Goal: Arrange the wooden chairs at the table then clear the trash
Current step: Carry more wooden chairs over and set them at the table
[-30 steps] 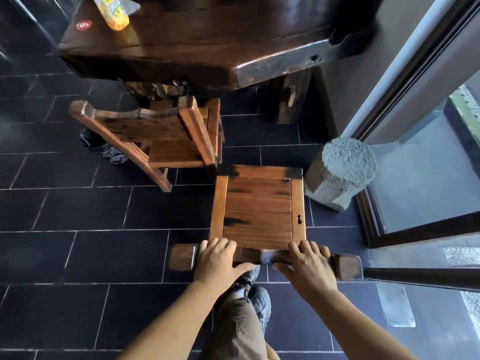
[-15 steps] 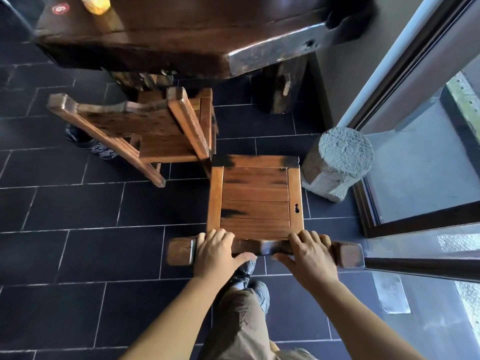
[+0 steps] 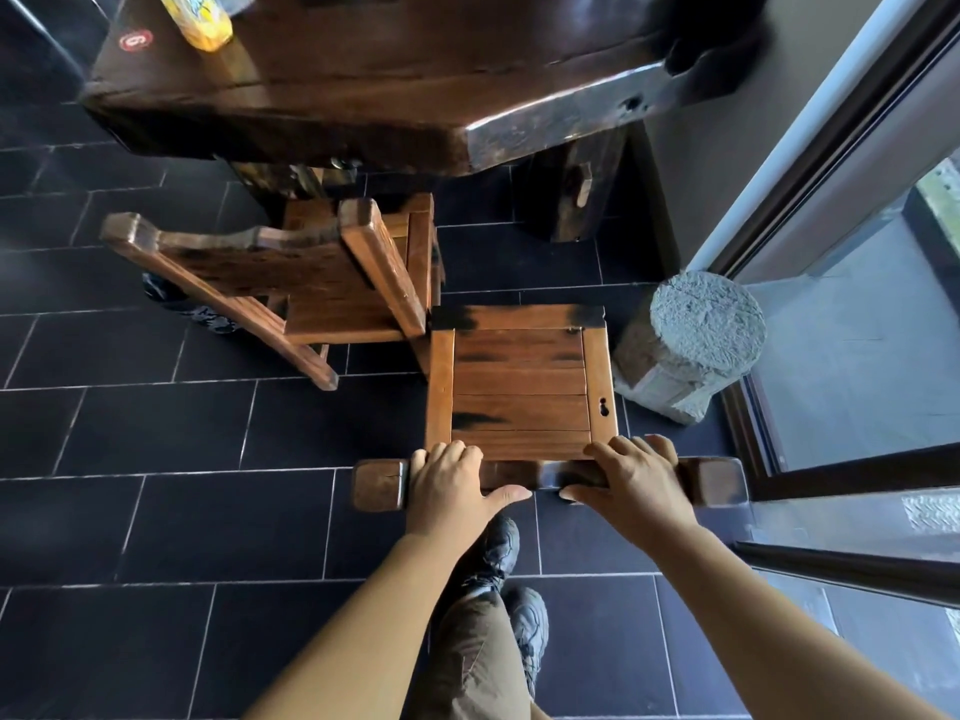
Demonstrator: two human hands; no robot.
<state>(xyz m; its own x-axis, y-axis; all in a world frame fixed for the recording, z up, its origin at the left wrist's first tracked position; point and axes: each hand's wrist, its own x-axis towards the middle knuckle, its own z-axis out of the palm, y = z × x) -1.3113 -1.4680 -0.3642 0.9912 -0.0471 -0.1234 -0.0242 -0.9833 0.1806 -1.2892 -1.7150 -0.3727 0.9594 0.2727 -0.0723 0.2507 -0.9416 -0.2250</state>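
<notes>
Head view, items placed by reference to the near chair point(image 3: 522, 379):

1. Near chair: wooden, slatted seat with dark scorch-like marks, standing on the black tiled floor point(image 3: 156, 511) directly in front of me; its top rail point(image 3: 550, 478) runs crosswise at the edge closest to me; its far edge stops short of the table point(image 3: 395, 80).
2. My left hand point(image 3: 449, 488): clamped over the left part of that top rail, fingers curled over the far side, thumb stretched along the near side.
3. My right hand point(image 3: 636, 483): clamped over the right part of the same rail, likewise fingers over, thumb on the near side; the two hands are apart, a short stretch of bare rail between them.
4. Second chair point(image 3: 332, 283): wooden, to the left of and beyond the near chair, its seat partly under the table's edge, its back tilted toward the left; one corner lies just beside the near chair's far left corner; whether they touch I cannot tell.
5. Table: dark heavy wood, beyond both chairs; a yellow bottle point(image 3: 200, 18) and a round red sticker point(image 3: 136, 40) on its top, far left.
6. Grey stump-like block point(image 3: 691, 345): just to the right of the near chair, against the glass door frame point(image 3: 810, 148).
7. My trouser leg point(image 3: 480, 662) and dark shoes point(image 3: 498, 556): on the floor on my side of the rail.
</notes>
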